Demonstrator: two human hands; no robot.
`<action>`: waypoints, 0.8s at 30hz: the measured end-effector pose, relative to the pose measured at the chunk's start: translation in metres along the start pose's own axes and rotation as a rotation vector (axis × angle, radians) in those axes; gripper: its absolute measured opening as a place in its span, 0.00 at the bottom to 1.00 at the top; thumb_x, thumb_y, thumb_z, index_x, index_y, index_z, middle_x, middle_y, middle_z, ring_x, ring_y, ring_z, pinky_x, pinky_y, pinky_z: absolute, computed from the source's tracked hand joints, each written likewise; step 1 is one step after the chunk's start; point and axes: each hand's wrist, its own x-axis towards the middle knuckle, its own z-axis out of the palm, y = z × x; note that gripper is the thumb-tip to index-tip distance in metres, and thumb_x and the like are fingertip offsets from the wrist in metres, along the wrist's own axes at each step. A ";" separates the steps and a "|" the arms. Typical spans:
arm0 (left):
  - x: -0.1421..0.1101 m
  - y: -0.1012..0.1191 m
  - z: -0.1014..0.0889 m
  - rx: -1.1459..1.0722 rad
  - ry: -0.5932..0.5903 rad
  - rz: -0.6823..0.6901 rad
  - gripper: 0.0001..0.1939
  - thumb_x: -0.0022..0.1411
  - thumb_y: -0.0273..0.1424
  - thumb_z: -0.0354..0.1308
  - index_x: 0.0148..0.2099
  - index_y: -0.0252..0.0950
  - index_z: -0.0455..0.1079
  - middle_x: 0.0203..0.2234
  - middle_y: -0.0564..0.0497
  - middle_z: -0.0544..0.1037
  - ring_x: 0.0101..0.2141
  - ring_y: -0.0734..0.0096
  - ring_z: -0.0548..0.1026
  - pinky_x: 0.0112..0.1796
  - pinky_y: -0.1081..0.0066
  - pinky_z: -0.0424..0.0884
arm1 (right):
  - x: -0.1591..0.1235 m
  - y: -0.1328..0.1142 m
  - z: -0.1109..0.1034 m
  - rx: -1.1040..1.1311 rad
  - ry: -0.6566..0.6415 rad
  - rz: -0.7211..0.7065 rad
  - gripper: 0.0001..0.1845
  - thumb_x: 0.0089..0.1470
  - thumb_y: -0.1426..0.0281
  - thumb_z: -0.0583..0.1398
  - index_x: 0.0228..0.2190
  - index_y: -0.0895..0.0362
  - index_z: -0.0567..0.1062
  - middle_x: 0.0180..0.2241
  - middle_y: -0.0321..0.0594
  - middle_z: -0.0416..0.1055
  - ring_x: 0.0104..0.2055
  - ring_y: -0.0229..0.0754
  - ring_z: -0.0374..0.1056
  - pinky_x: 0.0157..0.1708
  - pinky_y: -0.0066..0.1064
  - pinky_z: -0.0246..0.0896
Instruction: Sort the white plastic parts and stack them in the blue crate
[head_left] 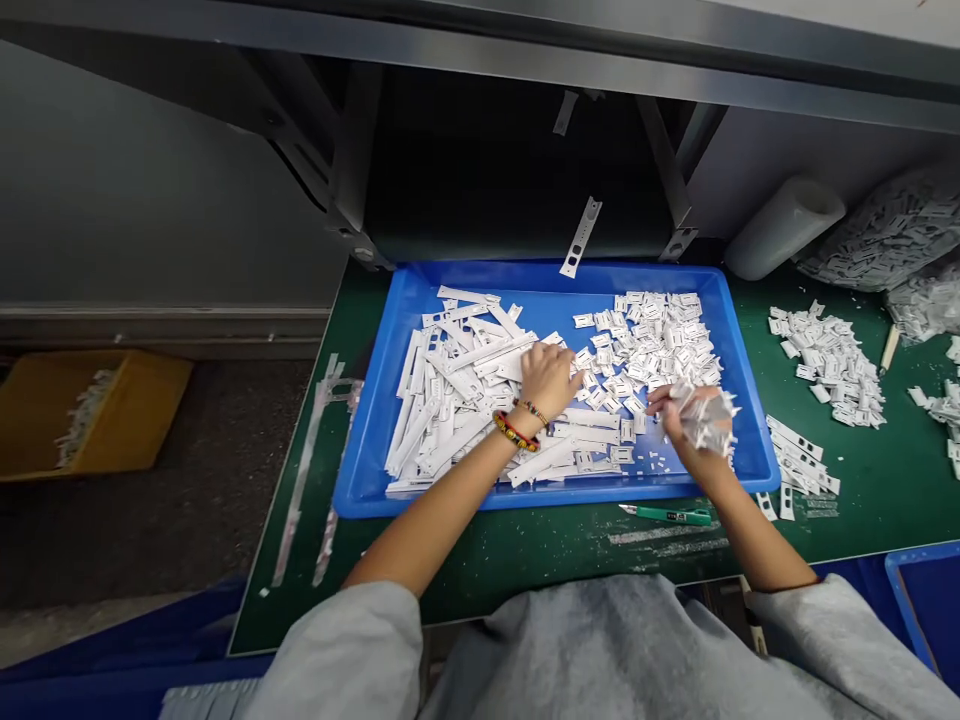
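Observation:
A blue tray [465,275] holds long white plastic strips [450,400] on its left and small white plastic pieces [667,335] on its right. My left hand [547,382] lies palm down at the border between the two heaps, fingers spread and touching the parts. Two beaded bracelets circle that wrist. Over the tray's right side, my right hand [697,450] is turned partly upward with a handful of small white pieces [705,415] gathered in its curled fingers. Some of the fingers are hidden behind the pieces.
A dark conveyor belt [510,170] ends above the tray, with a white strip [581,238] at its lip. A green cutter knife [666,515] lies along the front. Rightward are loose pieces [832,365], stacked strips [802,455], filled bags [892,230] and a roll [784,225]. A yellow bin [150,410] stands left.

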 end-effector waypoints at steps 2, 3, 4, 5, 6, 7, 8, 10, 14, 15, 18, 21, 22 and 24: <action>0.014 -0.011 -0.002 0.359 0.072 0.084 0.09 0.58 0.24 0.60 0.42 0.33 0.74 0.48 0.37 0.75 0.56 0.45 0.62 0.58 0.48 0.52 | -0.002 0.004 0.000 0.081 0.179 0.074 0.11 0.61 0.64 0.57 0.45 0.51 0.65 0.30 0.35 0.71 0.25 0.38 0.67 0.27 0.33 0.66; 0.016 -0.015 -0.002 0.443 0.072 0.109 0.09 0.57 0.22 0.59 0.41 0.32 0.74 0.47 0.36 0.76 0.55 0.45 0.64 0.58 0.48 0.52 | -0.003 0.005 0.001 0.107 0.270 0.129 0.16 0.59 0.63 0.60 0.46 0.52 0.65 0.27 0.32 0.70 0.22 0.37 0.65 0.24 0.32 0.64; 0.016 -0.017 -0.002 0.469 0.060 0.123 0.08 0.56 0.22 0.59 0.40 0.33 0.75 0.44 0.37 0.77 0.53 0.46 0.65 0.57 0.49 0.53 | -0.004 0.006 0.002 0.104 0.345 0.192 0.19 0.55 0.62 0.62 0.46 0.54 0.66 0.25 0.31 0.68 0.21 0.36 0.62 0.22 0.31 0.61; 0.015 -0.018 -0.002 0.450 0.048 0.122 0.07 0.56 0.22 0.60 0.38 0.34 0.75 0.42 0.39 0.79 0.52 0.48 0.67 0.57 0.49 0.54 | -0.005 0.006 0.003 0.078 0.400 0.250 0.19 0.52 0.61 0.65 0.42 0.56 0.68 0.22 0.30 0.66 0.20 0.36 0.61 0.22 0.31 0.60; 0.011 -0.017 -0.003 0.396 0.042 0.107 0.06 0.55 0.23 0.61 0.36 0.36 0.75 0.40 0.42 0.80 0.51 0.49 0.68 0.56 0.50 0.55 | -0.006 0.005 0.004 0.044 0.428 0.293 0.17 0.50 0.60 0.66 0.37 0.56 0.70 0.21 0.29 0.65 0.20 0.36 0.60 0.23 0.31 0.59; 0.007 -0.015 -0.004 0.318 0.043 0.089 0.05 0.55 0.24 0.62 0.35 0.37 0.75 0.39 0.45 0.81 0.50 0.51 0.69 0.55 0.50 0.56 | -0.007 0.004 0.006 0.027 0.440 0.321 0.15 0.49 0.60 0.66 0.31 0.56 0.70 0.20 0.30 0.64 0.20 0.36 0.60 0.24 0.31 0.59; 0.001 -0.012 -0.006 0.223 0.050 0.075 0.05 0.54 0.25 0.64 0.35 0.39 0.75 0.38 0.47 0.81 0.48 0.53 0.70 0.54 0.51 0.58 | -0.009 0.002 0.008 0.035 0.438 0.334 0.15 0.49 0.60 0.66 0.27 0.56 0.68 0.20 0.30 0.64 0.21 0.36 0.60 0.25 0.31 0.59; -0.011 -0.003 -0.011 0.016 0.059 0.068 0.07 0.53 0.29 0.66 0.36 0.39 0.76 0.37 0.50 0.81 0.45 0.57 0.72 0.52 0.54 0.61 | -0.011 -0.005 0.013 0.111 0.397 0.342 0.16 0.50 0.60 0.65 0.24 0.55 0.66 0.21 0.31 0.64 0.23 0.36 0.61 0.28 0.32 0.59; -0.036 0.011 -0.019 -0.326 0.032 0.088 0.13 0.51 0.36 0.68 0.38 0.36 0.77 0.36 0.48 0.80 0.38 0.62 0.75 0.45 0.62 0.70 | -0.011 -0.023 0.027 0.225 0.311 0.367 0.17 0.50 0.59 0.65 0.24 0.54 0.64 0.22 0.30 0.63 0.24 0.35 0.59 0.30 0.31 0.58; -0.041 0.013 -0.020 -0.372 0.037 0.088 0.15 0.50 0.38 0.68 0.38 0.35 0.77 0.34 0.48 0.80 0.38 0.62 0.75 0.43 0.63 0.71 | -0.010 -0.027 0.030 0.239 0.298 0.371 0.17 0.50 0.59 0.65 0.24 0.54 0.64 0.22 0.30 0.62 0.24 0.35 0.58 0.30 0.31 0.58; -0.050 0.018 -0.020 -0.452 0.049 0.071 0.18 0.48 0.41 0.70 0.38 0.35 0.78 0.30 0.49 0.79 0.35 0.63 0.76 0.41 0.64 0.73 | -0.005 -0.036 0.037 0.287 0.287 0.399 0.17 0.49 0.58 0.65 0.24 0.54 0.64 0.21 0.30 0.62 0.25 0.36 0.58 0.29 0.31 0.57; -0.054 0.021 -0.019 -0.569 0.011 0.011 0.23 0.44 0.45 0.71 0.39 0.34 0.79 0.30 0.48 0.80 0.34 0.63 0.77 0.40 0.63 0.75 | 0.001 -0.035 0.042 0.364 0.243 0.448 0.17 0.49 0.55 0.65 0.29 0.55 0.69 0.21 0.31 0.63 0.25 0.37 0.60 0.28 0.31 0.57; -0.055 0.022 -0.019 -0.619 -0.017 -0.015 0.25 0.43 0.46 0.72 0.39 0.33 0.80 0.31 0.47 0.81 0.35 0.63 0.77 0.40 0.64 0.75 | 0.002 -0.034 0.043 0.402 0.211 0.460 0.18 0.50 0.54 0.64 0.32 0.56 0.71 0.21 0.31 0.63 0.25 0.37 0.60 0.29 0.31 0.57; -0.055 0.024 -0.019 -0.714 -0.082 -0.062 0.26 0.42 0.47 0.72 0.40 0.33 0.80 0.35 0.45 0.82 0.35 0.63 0.77 0.39 0.64 0.75 | 0.003 -0.029 0.046 0.493 0.150 0.473 0.20 0.53 0.53 0.62 0.38 0.56 0.72 0.21 0.30 0.62 0.25 0.37 0.60 0.28 0.30 0.57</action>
